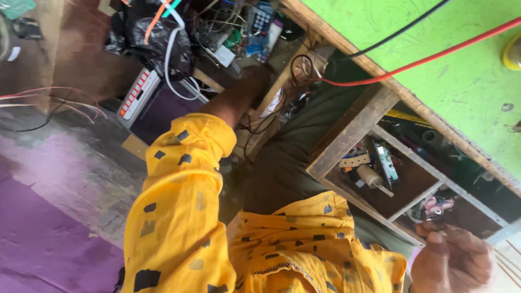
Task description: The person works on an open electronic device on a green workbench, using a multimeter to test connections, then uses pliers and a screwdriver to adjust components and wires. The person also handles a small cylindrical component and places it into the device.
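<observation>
two hands are at work, seen from above. nearest, at the lower right, the right hand [453, 260] is curled closed beside the open front of a wooden drawer [353, 130]; the blur hides whether anything is pinched in its fingers. the drawer sits under the green table [434, 81] and is split into compartments: the left one holds a wooden-handled tool [372, 177] among small metal and plastic parts, the right one a pinkish part [437, 206] just above the right hand. the yellow sleeve [179, 190] of the left arm runs up the middle of the view. farther off, the left hand [255, 76] reaches into a tangle of thin wires [304, 68] at the table's edge; its fingers are hidden, so its grip cannot be told. a red cable [434, 57] and a black cable [401, 30] cross the table top toward that spot. farthest, a black bag [157, 38] and a white box with red buttons [138, 92] lie on the floor. judged from this pose, the reach goes best done slowly, feeling for one wire and keeping the cables free of the drawer.
</observation>
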Action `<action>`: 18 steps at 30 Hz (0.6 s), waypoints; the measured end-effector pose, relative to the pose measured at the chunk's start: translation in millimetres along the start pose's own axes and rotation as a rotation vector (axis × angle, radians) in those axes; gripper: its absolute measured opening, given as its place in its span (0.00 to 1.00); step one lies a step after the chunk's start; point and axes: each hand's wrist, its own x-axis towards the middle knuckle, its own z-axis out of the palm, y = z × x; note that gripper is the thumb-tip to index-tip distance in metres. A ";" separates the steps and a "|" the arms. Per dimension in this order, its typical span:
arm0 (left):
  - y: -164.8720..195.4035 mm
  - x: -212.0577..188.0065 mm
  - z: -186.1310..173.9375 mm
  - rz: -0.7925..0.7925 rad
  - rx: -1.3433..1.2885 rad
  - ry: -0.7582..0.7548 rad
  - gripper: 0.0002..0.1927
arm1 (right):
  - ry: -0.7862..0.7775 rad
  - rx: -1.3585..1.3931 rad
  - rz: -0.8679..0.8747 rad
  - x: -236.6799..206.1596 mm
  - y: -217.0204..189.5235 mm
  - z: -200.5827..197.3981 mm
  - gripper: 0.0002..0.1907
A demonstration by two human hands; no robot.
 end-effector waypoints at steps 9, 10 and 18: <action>29.9 -29.2 -21.2 0.008 0.105 -0.008 0.09 | 0.112 0.048 0.146 25.4 -18.9 18.2 0.25; 35.5 -26.1 -23.7 0.010 0.121 -0.009 0.09 | 0.097 0.070 0.135 24.6 -20.7 17.6 0.27; 26.7 -15.6 -11.8 0.028 0.174 0.050 0.10 | 0.003 0.046 0.077 6.5 -17.3 0.5 0.12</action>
